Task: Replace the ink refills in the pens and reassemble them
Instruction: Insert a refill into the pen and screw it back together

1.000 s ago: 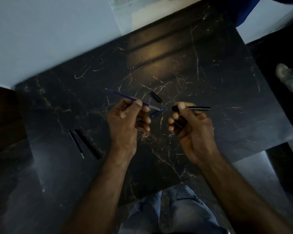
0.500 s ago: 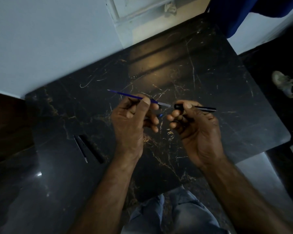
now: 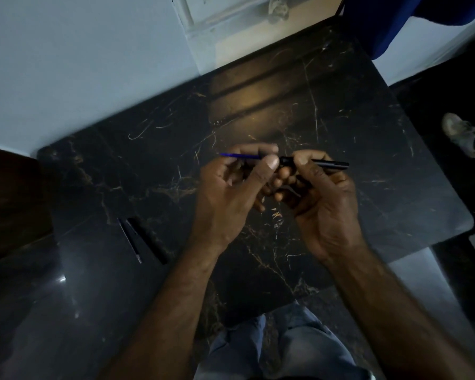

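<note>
Over the middle of the black marble table [image 3: 340, 133], my left hand [image 3: 231, 187] pinches a thin blue ink refill [image 3: 240, 156] between thumb and fingers; its free end points left. My right hand [image 3: 321, 193] grips a black pen barrel [image 3: 329, 164] that points right. The refill's inner end meets the barrel's open mouth between my two thumbs; how far it is inside is hidden by my fingers. A second dark piece sits lower in my right hand's curled fingers.
At the table's left front lie another dark pen part [image 3: 148, 241] and a thin refill [image 3: 130, 241] side by side. A pale wall runs behind the table. Shoes [image 3: 466, 135] lie on the floor at right. My knees [image 3: 280, 349] are below the table edge.
My hands have come together. The refill's tip, which stood apart from the barrel a second ago, now meets the barrel mouth, and less blue shaft shows left of my left hand.
</note>
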Motion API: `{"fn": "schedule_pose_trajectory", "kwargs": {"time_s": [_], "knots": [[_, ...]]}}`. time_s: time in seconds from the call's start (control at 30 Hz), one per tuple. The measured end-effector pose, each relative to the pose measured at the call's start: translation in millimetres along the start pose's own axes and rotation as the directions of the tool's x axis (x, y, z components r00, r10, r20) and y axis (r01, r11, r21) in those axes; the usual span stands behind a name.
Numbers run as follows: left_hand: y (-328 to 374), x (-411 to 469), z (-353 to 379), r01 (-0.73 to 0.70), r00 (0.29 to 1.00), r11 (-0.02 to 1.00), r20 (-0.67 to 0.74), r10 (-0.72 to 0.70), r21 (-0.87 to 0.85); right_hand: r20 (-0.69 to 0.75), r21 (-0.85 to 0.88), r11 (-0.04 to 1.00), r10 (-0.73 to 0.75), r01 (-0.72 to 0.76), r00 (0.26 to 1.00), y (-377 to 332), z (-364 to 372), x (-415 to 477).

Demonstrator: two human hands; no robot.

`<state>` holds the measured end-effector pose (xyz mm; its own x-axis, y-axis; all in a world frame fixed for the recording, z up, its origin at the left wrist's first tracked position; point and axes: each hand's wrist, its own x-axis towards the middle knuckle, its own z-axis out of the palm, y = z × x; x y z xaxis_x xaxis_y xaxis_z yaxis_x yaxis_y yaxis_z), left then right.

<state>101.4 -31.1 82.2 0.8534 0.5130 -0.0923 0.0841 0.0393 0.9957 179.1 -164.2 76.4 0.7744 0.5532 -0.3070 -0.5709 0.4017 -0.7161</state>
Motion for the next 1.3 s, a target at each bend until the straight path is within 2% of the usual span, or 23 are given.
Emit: {"fn": "schedule_pose_trajectory", "kwargs": {"time_s": [0.13,0.2,0.3,0.53,0.63,0.7,0.73,0.77,0.83,0.87,0.93,1.0,1.07,1.13,1.2,1.3], "knots": [[5,12,-2,0.007,0.999,0.995,-0.047,-0.012,-0.102,0.007,0.008,1.000,-0.002,0.002,1.000,-3,1,7],[6,18,-1,-0.017,0.998,0.997,-0.064,0.012,-0.078,0.008,0.014,1.000,-0.015,0.015,1.000,-3,4,9],[6,25,5,-0.054,0.998,0.998,-0.014,0.053,-0.017,0.034,0.013,0.999,-0.031,0.031,0.999,0,12,12],[6,37,6,-0.043,0.999,0.999,0.006,0.043,0.006,0.000,0.009,0.999,-0.040,0.040,0.999,-3,25,21],[6,35,-1,-0.002,0.993,1.000,0.115,0.003,-0.001,0.016,0.042,0.999,-0.018,0.018,1.000,-3,29,23],[2,34,-14,0.094,0.988,0.989,0.132,-0.080,-0.110,0.033,0.097,0.995,0.005,-0.008,0.999,-4,30,23],[-4,34,-25,0.130,0.990,0.977,0.071,-0.120,-0.166,0.032,0.123,0.992,0.016,-0.020,0.999,-5,29,23],[-13,33,-36,0.139,0.987,0.975,-0.051,-0.150,-0.172,0.029,0.144,0.989,0.026,-0.030,0.999,-7,26,23],[-37,29,-59,0.166,0.920,0.986,-0.360,-0.155,-0.001,0.020,0.172,0.984,0.047,-0.050,0.999,-9,17,21],[-50,24,-69,0.237,0.869,0.964,-0.470,-0.153,0.123,0.014,0.178,0.982,0.058,-0.059,0.998,-10,12,19],[-77,12,-82,0.417,0.815,0.859,-0.541,-0.209,0.296,0.001,0.175,0.982,0.076,-0.075,0.997,-10,1,14],[-94,1,-89,0.493,0.805,0.781,-0.541,-0.242,0.383,-0.015,0.160,0.983,0.092,-0.088,0.996,-11,-9,9],[-102,-3,-88,0.453,0.836,0.773,-0.512,-0.196,0.444,-0.044,0.145,0.985,0.106,-0.099,0.993,-11,-20,3],[-106,-2,-74,0.365,0.906,0.768,-0.389,-0.165,0.525,-0.072,0.145,0.983,0.125,-0.114,0.989,-10,-30,-1],[-108,4,-49,0.260,0.965,0.749,-0.197,-0.174,0.609,-0.095,0.150,0.980,0.144,-0.129,0.985,-8,-35,-4],[-115,19,-16,0.119,0.990,0.663,-0.039,-0.134,0.739,-0.096,0.140,0.983,0.136,-0.122,0.986,-5,-37,-8]]}}
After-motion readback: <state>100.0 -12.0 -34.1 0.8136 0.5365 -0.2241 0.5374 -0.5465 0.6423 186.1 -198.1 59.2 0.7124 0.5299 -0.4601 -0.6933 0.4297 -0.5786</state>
